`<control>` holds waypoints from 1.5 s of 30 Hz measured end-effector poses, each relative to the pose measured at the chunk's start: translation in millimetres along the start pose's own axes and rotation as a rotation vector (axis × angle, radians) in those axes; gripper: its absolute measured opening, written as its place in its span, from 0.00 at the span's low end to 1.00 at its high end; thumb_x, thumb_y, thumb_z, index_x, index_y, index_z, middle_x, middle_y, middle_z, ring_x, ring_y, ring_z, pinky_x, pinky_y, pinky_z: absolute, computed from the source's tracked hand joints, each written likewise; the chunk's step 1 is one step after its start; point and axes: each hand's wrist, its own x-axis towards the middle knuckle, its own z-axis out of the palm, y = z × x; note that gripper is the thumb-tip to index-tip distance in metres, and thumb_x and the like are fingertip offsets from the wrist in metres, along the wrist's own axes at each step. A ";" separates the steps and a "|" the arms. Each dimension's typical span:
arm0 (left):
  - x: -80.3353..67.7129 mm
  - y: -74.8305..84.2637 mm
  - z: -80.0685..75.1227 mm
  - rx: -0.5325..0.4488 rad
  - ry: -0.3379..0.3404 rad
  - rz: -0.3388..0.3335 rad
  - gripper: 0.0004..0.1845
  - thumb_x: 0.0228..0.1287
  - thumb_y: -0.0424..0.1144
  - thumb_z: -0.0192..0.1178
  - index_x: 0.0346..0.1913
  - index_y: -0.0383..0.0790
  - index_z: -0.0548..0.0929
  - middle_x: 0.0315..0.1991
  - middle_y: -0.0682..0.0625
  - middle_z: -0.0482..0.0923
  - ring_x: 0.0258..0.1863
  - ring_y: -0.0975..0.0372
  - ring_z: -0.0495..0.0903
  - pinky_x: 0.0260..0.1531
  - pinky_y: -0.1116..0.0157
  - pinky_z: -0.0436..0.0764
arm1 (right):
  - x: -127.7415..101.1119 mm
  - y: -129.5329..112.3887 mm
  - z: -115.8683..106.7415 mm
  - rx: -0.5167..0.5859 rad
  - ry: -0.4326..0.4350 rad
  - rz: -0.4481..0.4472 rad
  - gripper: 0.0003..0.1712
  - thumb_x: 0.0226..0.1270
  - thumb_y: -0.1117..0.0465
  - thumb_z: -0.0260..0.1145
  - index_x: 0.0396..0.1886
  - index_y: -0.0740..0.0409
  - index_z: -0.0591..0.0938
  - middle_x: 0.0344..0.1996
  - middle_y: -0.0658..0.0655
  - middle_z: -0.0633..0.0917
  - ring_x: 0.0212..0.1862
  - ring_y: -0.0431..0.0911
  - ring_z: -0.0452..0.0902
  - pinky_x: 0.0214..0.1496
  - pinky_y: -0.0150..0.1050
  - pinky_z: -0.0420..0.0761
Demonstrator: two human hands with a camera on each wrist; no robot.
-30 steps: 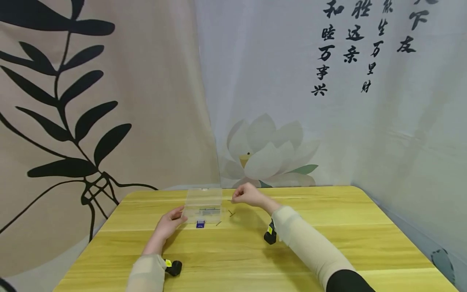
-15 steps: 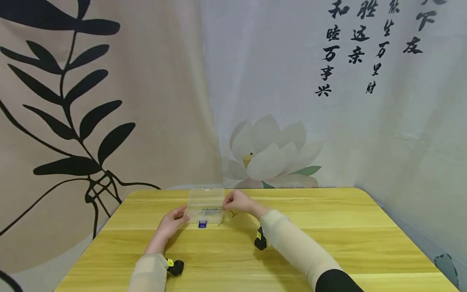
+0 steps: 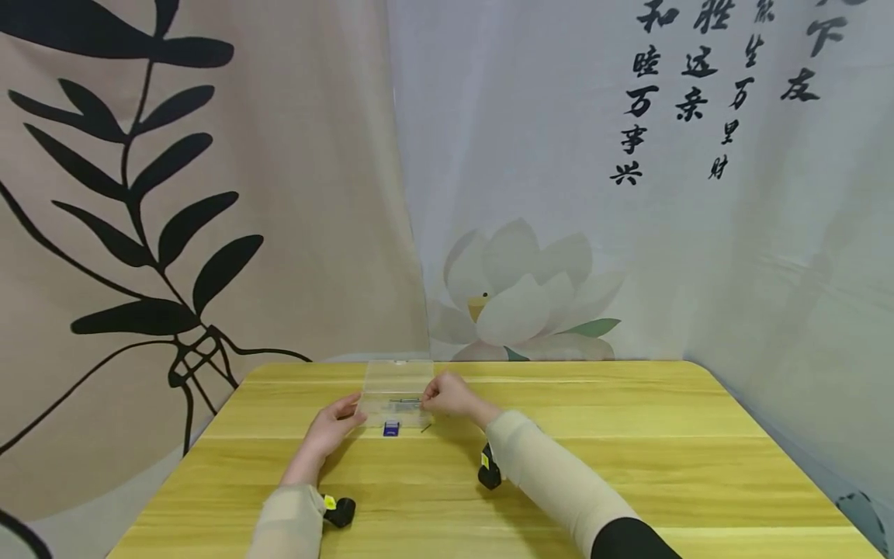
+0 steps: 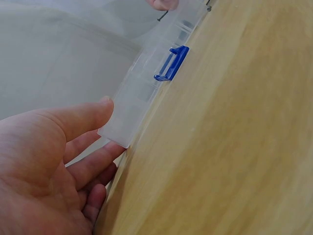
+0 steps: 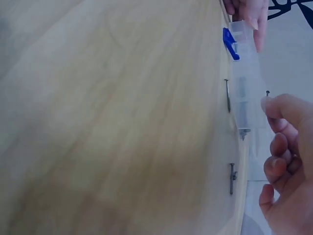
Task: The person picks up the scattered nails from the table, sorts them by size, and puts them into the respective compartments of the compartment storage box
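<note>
A clear plastic box with a blue latch sits on the yellow wooden table, its lid standing up behind it. My left hand holds the box's near left corner; in the left wrist view the thumb lies on top and the fingers underneath. My right hand hovers at the box's right end. It pinches a small dark nail just above the box.
Two loose nails lie on the table beside the box's front right. Printed cloth backdrops hang close behind the table's far edge. Black wrist cameras sit on both forearms.
My right hand has moved left and down, from beside the box's right to its right end, carrying the nail. The left hand has stayed on the corner.
</note>
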 end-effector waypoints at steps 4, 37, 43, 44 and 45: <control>1.0 0.1 0.5 0.007 0.003 -0.002 0.29 0.70 0.40 0.59 0.71 0.35 0.66 0.62 0.31 0.69 0.62 0.40 0.67 0.60 0.43 0.67 | -0.2 1.7 1.3 0.000 -0.001 0.005 0.07 0.61 0.65 0.70 0.23 0.57 0.86 0.18 0.45 0.81 0.18 0.36 0.64 0.25 0.28 0.68; 1.2 0.7 3.1 0.005 0.012 -0.008 0.29 0.70 0.39 0.59 0.70 0.35 0.67 0.63 0.31 0.69 0.62 0.41 0.67 0.60 0.45 0.66 | -37.0 12.1 -6.6 -0.112 -0.050 -0.066 0.06 0.60 0.67 0.70 0.33 0.55 0.91 0.27 0.44 0.83 0.29 0.34 0.71 0.33 0.29 0.75; 1.5 -0.7 2.2 0.007 0.013 -0.011 0.29 0.70 0.40 0.59 0.71 0.36 0.66 0.63 0.31 0.69 0.63 0.41 0.66 0.60 0.44 0.66 | -33.7 11.1 -5.4 -0.148 -0.067 -0.068 0.04 0.59 0.64 0.71 0.31 0.54 0.91 0.30 0.45 0.87 0.32 0.33 0.76 0.38 0.30 0.76; 1.4 -0.8 2.0 0.005 0.014 -0.012 0.29 0.70 0.40 0.59 0.71 0.36 0.66 0.63 0.31 0.69 0.63 0.41 0.66 0.60 0.44 0.66 | -32.9 11.5 -5.0 -0.154 -0.071 -0.065 0.04 0.59 0.64 0.72 0.31 0.53 0.91 0.30 0.45 0.87 0.33 0.33 0.77 0.39 0.29 0.77; 1.3 -0.8 1.9 0.004 0.015 -0.011 0.29 0.70 0.40 0.59 0.71 0.36 0.67 0.63 0.31 0.69 0.62 0.41 0.67 0.60 0.44 0.66 | -32.0 11.9 -4.5 -0.160 -0.075 -0.061 0.04 0.59 0.64 0.72 0.31 0.52 0.91 0.30 0.45 0.87 0.33 0.33 0.77 0.39 0.30 0.76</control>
